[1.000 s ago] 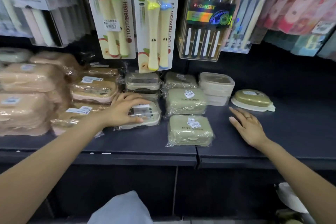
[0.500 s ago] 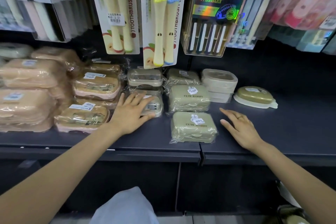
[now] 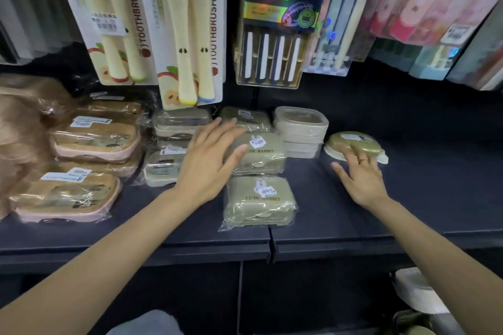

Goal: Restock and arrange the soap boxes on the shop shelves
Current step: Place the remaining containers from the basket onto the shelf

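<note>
Wrapped soap boxes lie on a dark shelf [image 3: 321,223]. My left hand [image 3: 211,160] is spread flat, its fingers over the left side of the middle green "Cute Rabbit" box [image 3: 262,155]; contact is unclear. A second green box [image 3: 260,200] lies in front of that one, and a third [image 3: 246,117] sits behind. A grey box [image 3: 160,168] my hand was on lies to its left. My right hand [image 3: 359,174] reaches with straight fingers onto the front of an oval green soap dish [image 3: 353,141].
Tan and pink soap boxes [image 3: 92,141] are stacked at the left. Clear square boxes [image 3: 300,128] stand between the green boxes and the oval dish. Toothbrush packs [image 3: 187,35] hang low over the back of the shelf. Bare shelf lies to the right.
My left hand left the grey box and moved right to the middle green box. My right hand moved back and right to the oval dish. The camera came closer.
</note>
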